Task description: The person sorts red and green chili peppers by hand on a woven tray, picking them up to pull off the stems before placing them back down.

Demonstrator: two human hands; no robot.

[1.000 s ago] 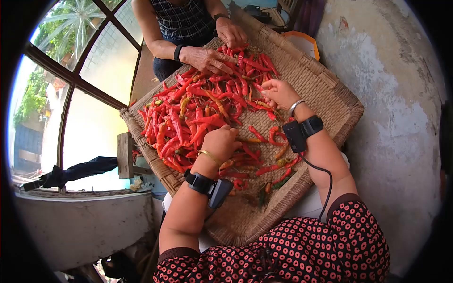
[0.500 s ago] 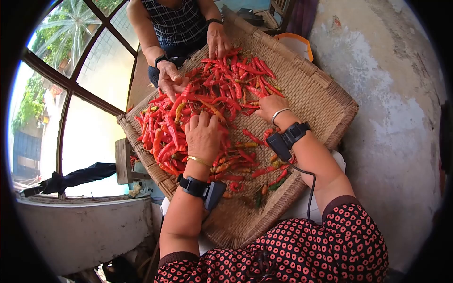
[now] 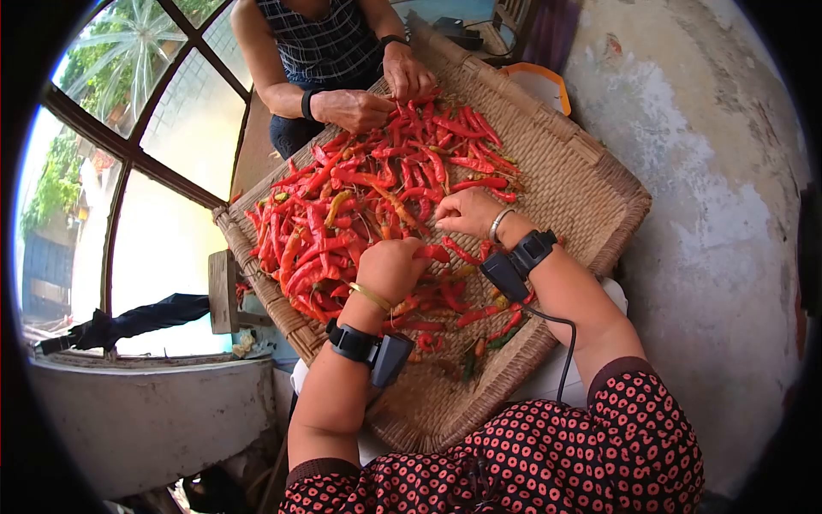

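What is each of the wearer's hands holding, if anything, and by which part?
The left hand grips a red pepper near one end; stem or tip is unclear. Whether the right hand holds anything cannot be told.

The chili peppers (image 3: 364,179) are mostly bright red, some orange, yellow or green. The wicker tray (image 3: 591,188) is tan. The near blouse (image 3: 531,445) is black with coral rings; the far checked top (image 3: 321,47), black with white lines.
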